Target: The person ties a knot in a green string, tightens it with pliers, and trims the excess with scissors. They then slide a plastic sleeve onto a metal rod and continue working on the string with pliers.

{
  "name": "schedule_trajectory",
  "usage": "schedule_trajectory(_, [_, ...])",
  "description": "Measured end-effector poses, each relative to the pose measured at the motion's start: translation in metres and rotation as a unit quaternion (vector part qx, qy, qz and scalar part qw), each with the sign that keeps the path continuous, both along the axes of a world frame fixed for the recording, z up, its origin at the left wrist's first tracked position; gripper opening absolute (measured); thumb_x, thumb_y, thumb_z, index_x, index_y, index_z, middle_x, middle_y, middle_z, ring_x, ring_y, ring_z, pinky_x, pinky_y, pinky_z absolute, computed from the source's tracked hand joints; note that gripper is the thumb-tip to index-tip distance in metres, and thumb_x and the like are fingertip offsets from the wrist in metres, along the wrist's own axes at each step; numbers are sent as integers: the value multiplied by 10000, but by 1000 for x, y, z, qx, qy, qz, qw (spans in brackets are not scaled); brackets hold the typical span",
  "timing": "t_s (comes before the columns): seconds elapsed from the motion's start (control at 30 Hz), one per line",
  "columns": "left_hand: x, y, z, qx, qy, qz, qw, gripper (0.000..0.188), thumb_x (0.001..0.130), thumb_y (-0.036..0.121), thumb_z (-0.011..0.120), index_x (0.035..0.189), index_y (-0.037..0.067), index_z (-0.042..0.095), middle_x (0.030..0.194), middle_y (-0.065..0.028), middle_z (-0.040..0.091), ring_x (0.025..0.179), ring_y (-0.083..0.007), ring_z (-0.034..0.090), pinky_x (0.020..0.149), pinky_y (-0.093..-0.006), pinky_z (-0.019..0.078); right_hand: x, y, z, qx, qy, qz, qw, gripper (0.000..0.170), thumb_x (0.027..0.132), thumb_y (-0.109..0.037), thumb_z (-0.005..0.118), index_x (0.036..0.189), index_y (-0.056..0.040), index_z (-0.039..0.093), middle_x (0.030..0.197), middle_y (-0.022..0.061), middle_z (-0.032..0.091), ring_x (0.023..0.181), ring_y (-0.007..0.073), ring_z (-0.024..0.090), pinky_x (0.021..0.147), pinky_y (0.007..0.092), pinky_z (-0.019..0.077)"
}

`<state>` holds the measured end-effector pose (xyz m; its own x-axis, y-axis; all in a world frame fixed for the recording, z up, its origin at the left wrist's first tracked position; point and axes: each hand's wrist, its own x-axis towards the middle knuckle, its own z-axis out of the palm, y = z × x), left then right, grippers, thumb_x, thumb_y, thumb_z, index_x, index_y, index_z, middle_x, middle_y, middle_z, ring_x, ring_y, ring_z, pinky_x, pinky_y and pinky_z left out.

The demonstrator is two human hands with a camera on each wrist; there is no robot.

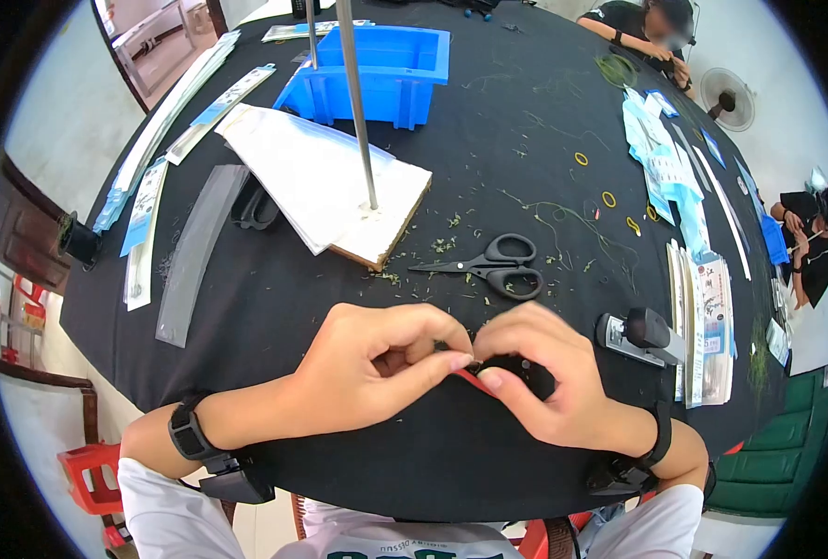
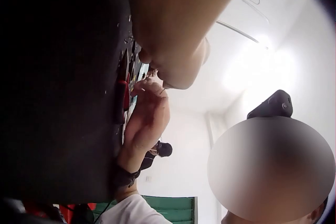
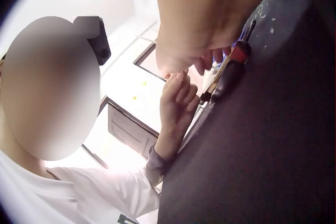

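Both hands meet above the near part of the black table. The left hand (image 1: 372, 363) pinches something small and dark between thumb and forefinger; its other fingers are curled. The right hand (image 1: 549, 373) pinches at the same spot, fingertips nearly touching the left ones. What they hold is mostly hidden and too small to identify. Under and behind the right hand lies a black and red object, partly covered. Grey-handled scissors (image 1: 498, 267) lie just beyond the hands. In the wrist views the left hand (image 2: 170, 50) and right hand (image 3: 199, 29) appear close up, their fingertips together.
Beyond stand a white board (image 1: 377, 228) with a metal rod (image 1: 360, 121) and a blue bin (image 1: 377, 79). Plastic sleeves (image 1: 200, 252) lie left. A stapler (image 1: 642, 337) and packets (image 1: 712, 326) are right. Green scraps and yellow bands are scattered about. Two other people sit at the far right.
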<state>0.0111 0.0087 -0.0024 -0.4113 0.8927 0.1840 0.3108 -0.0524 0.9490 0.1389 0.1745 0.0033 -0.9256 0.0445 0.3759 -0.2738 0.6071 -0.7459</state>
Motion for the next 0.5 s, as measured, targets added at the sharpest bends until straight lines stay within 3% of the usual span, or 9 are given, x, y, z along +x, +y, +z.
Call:
schedule_trajectory(0.1, [-1,1,-3,23,44,-20,999,77,817,35,652,887,4,662,533,30,513,449,5,360,419,-191,227,3,-3,-4,-79,-30,3,996,104,715,23,668,799,-11,617,794,100,626,710,235,589,668,315,452])
schedule_trajectory(0.23, [2,0,-2,5,-12,15,1000,84,815,24,643,892,1,668,525,30,513,446,6,352,420,-189,227,2,-1,-5,-49,30,5,998,134,687,34,675,797,-16,618,795,96,620,692,237,582,635,311,456])
schedule_trajectory(0.33, [2,0,-5,2,-1,7,1000,113,811,48,646,921,35,668,479,31,439,420,-14,326,402,-210,220,2,-1,-7,-13,65,-3,998,161,659,39,688,789,-21,617,787,89,614,674,232,577,593,302,456])
schedule_trajectory(0.5, [1,1,-4,0,11,-15,1000,106,798,26,657,902,18,673,480,40,454,425,-1,322,410,-200,215,1,-1,-8,33,101,-11,994,179,635,41,699,777,-25,610,783,84,606,648,225,569,553,291,453])
